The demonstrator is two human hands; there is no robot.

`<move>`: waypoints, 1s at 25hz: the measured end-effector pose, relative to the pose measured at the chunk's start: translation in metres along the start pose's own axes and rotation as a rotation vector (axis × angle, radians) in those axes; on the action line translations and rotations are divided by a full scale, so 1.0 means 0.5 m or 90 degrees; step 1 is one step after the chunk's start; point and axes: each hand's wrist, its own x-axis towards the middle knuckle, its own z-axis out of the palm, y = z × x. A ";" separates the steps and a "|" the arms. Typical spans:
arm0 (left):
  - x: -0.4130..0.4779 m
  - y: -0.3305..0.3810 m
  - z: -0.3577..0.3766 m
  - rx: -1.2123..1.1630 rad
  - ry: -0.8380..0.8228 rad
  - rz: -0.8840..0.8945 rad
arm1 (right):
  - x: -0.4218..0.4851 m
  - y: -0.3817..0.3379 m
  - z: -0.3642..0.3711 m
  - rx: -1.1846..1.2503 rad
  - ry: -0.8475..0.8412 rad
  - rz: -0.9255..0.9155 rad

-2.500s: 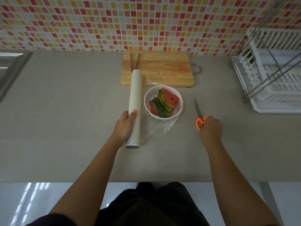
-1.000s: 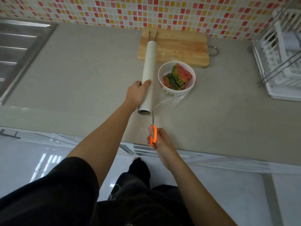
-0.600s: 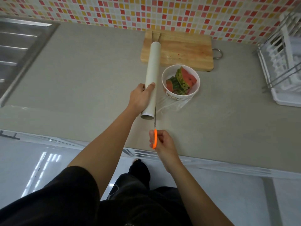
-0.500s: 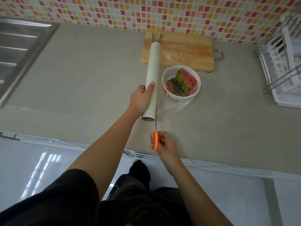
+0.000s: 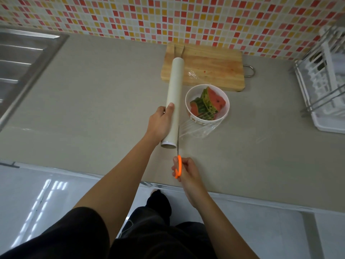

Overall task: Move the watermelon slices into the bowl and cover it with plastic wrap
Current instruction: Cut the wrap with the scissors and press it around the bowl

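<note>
A white bowl (image 5: 225,114) stands on the grey counter with watermelon slices (image 5: 209,104) in it. Clear plastic wrap (image 5: 197,130) stretches from the long white roll (image 5: 173,92) over the bowl and bunches on the counter in front of it. My left hand (image 5: 160,122) grips the roll near its close end. My right hand (image 5: 183,170) holds orange-handled scissors (image 5: 178,161). Their blades point away from me, right beside the roll's close end at the wrap's edge.
A wooden cutting board (image 5: 211,70) lies behind the bowl, with tongs (image 5: 179,51) at its far left corner. A white dish rack (image 5: 324,86) stands at the right, a steel sink (image 5: 22,66) at the left. The counter's front edge runs just under my right hand.
My right hand picked up the scissors from the counter right of the bowl and brought them to the roll's close end. Since half a second ago the blades have edged slightly along the roll.
</note>
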 end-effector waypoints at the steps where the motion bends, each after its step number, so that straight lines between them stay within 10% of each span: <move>1: 0.001 0.000 0.000 -0.002 0.000 -0.001 | 0.000 0.001 0.003 0.010 0.000 -0.006; 25: 0.006 -0.001 -0.003 0.023 -0.014 0.014 | 0.020 -0.038 0.019 0.011 0.012 -0.010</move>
